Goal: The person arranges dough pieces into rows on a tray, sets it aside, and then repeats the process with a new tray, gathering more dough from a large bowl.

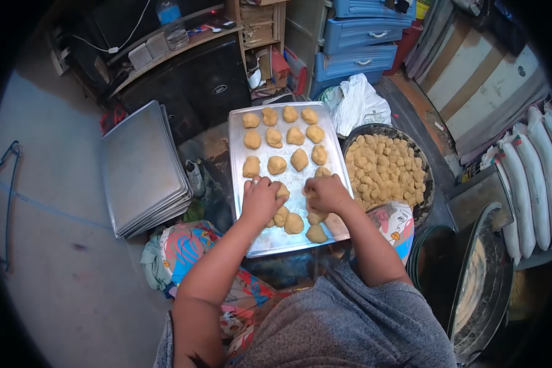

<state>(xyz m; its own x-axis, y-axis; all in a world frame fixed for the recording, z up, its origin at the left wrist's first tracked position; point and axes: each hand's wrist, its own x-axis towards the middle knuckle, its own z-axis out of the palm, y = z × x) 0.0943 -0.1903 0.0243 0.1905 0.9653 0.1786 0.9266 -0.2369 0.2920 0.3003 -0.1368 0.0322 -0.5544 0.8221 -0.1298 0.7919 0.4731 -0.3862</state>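
Observation:
A metal baking tray in front of me holds rows of rounded tan dough balls. My left hand, with a ring on one finger, is curled over the tray's left half. Its fingers close against a dough ball. My right hand is closed over the right half, fingers pointing down and left. What those fingers hold is hidden behind them. One dough ball sits just beyond the right hand. Nearer me are several more, including one ball between my wrists and another by the near edge.
Right of the tray, a round dark tub is heaped with dough pieces. Stacked metal trays lean at the left. Behind are a white plastic bag and blue drawers. A large dark pan stands upright at the right.

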